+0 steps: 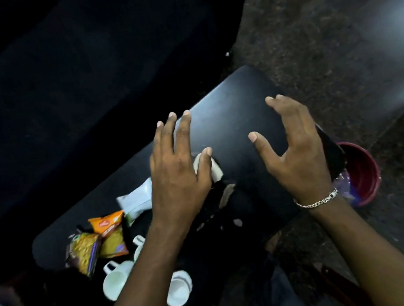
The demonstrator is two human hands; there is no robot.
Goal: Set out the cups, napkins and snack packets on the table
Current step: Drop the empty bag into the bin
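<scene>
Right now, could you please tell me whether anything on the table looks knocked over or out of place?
The white cups at the near end appear tipped on their sides, and the snack packets lie in an overlapping heap beside them. It is too dark to judge spills.

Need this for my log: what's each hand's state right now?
Left hand: open, fingers spread, holding nothing.
Right hand: open, fingers loosely curved, holding nothing.
</scene>
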